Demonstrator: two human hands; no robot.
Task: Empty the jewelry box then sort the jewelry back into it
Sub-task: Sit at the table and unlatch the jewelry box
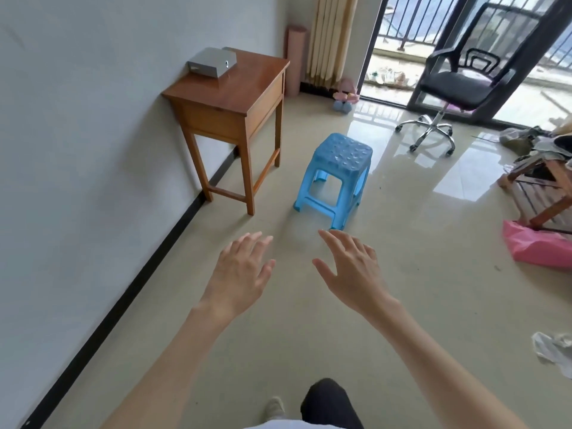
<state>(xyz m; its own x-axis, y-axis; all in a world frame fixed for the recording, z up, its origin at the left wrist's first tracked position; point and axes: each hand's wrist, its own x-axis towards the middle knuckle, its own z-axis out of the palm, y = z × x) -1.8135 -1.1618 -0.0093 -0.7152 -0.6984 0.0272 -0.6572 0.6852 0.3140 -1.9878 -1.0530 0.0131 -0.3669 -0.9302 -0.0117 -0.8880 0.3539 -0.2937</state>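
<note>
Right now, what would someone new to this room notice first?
Two bare hands, the left hand and the right hand, reach forward over the floor with spread fingers, holding nothing. Just beyond them stands a bright blue plastic stool. Against the wall to its left, a wooden side table carries a closed grey jewelry box.

Both forearms are bare to the bottom edge of the view, with no sleeve, watch or ring showing on the left hand [240,274] or the right hand [353,270]. A white garment hem [278,425] shows at the bottom edge. One leg wears dark trousers [328,404], and beside it is a pale grey shoe [275,408].
</note>
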